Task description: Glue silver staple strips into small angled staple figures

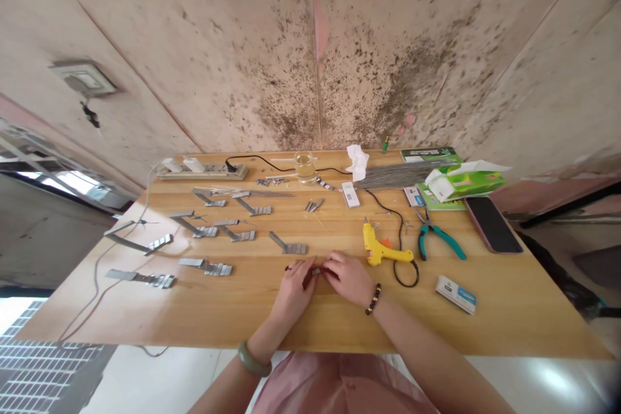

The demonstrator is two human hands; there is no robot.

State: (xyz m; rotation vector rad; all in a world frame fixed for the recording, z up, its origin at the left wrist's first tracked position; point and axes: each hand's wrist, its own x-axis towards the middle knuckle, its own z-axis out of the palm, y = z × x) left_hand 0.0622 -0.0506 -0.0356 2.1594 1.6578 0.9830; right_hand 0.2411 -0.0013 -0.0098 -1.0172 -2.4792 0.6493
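Near the table's front edge my left hand [295,283] and my right hand [348,275] meet, fingers closed in a pinch. Between their fingertips is a small grey strip piece [316,271], held from both sides; its exact kind is too small to make out. Just beyond my left hand lies a grey bent strip assembly [294,248] with a ribbed end. To the right of my right hand rests a yellow glue gun [376,247] on its side, its black cord looping around it.
Several similar grey strip assemblies [235,233] spread over the left side. A glass of liquid [305,168], a power strip [208,172] and a bundle of grey rods [395,175] line the back. Teal pliers [447,242], a phone [492,225] and a small box [456,294] lie right.
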